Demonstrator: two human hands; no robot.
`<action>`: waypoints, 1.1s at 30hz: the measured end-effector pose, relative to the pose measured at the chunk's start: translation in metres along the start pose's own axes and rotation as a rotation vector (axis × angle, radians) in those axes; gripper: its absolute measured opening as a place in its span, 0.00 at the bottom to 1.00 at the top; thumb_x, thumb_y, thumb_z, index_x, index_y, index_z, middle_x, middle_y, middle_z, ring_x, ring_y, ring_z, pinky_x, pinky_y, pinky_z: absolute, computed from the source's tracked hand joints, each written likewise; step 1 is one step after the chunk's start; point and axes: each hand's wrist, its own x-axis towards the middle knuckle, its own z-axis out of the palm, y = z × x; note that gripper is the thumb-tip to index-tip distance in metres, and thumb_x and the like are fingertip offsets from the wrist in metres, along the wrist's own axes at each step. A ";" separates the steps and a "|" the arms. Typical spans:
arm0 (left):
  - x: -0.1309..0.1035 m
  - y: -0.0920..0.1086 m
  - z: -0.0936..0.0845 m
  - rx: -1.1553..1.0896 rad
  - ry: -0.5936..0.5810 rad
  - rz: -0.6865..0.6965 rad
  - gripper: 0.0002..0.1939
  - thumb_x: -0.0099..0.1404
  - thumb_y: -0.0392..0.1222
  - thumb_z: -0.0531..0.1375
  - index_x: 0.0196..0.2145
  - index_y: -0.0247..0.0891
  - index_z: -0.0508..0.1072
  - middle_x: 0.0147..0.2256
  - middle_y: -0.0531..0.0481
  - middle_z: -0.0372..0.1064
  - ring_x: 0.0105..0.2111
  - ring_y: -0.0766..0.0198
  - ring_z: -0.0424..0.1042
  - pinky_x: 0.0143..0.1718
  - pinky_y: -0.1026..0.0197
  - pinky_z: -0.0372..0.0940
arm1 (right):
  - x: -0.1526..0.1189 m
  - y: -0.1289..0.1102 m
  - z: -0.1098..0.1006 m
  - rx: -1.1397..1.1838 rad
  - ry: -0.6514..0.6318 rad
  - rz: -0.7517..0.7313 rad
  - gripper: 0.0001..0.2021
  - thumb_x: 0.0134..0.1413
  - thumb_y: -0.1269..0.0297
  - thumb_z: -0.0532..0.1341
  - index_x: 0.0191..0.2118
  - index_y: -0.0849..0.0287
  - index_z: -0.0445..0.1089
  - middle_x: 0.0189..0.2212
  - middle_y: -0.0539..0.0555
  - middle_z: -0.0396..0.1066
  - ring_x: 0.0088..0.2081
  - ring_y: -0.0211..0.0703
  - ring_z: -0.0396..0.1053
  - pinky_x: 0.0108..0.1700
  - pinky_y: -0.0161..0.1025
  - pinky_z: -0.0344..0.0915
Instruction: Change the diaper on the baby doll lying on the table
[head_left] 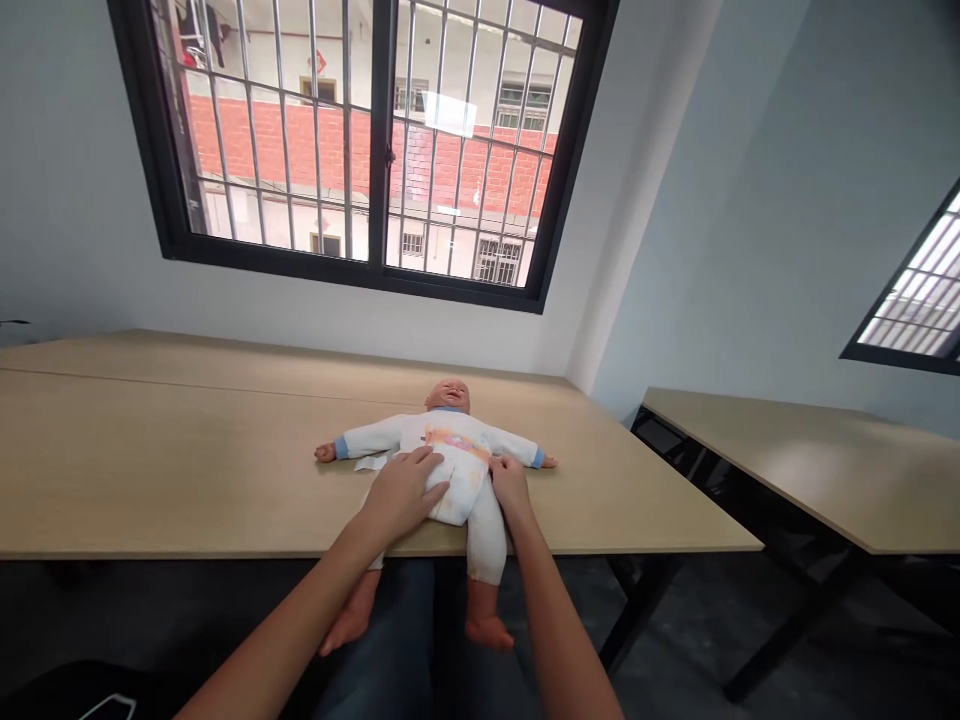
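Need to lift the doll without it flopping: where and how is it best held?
Probably by the torso, just below the arms, coming from both sides at once. The doll lies face up with its arms spread wide, so either side looks reachable; the legs hang past the table's near edge and seem a poorer hold.
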 end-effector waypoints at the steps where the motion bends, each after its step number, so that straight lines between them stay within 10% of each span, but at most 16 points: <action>1: -0.001 -0.001 0.005 0.014 0.005 -0.019 0.22 0.68 0.51 0.53 0.55 0.41 0.70 0.57 0.42 0.66 0.56 0.50 0.66 0.57 0.52 0.58 | 0.001 0.001 -0.001 -0.006 -0.003 0.007 0.11 0.47 0.57 0.54 0.21 0.56 0.57 0.21 0.49 0.62 0.27 0.40 0.57 0.30 0.36 0.56; 14: -0.006 0.002 0.021 0.060 0.062 -0.125 0.19 0.68 0.48 0.52 0.55 0.46 0.69 0.56 0.43 0.66 0.51 0.51 0.68 0.50 0.52 0.61 | 0.006 0.002 -0.011 0.234 -0.118 0.030 0.18 0.53 0.46 0.55 0.25 0.57 0.58 0.20 0.48 0.59 0.22 0.37 0.57 0.27 0.35 0.58; 33: -0.009 -0.001 0.028 0.091 0.090 -0.114 0.21 0.68 0.49 0.51 0.56 0.47 0.68 0.58 0.44 0.65 0.54 0.49 0.66 0.51 0.50 0.61 | -0.005 -0.004 0.001 0.014 0.140 -0.148 0.13 0.53 0.53 0.57 0.29 0.57 0.62 0.26 0.50 0.65 0.29 0.40 0.63 0.34 0.36 0.61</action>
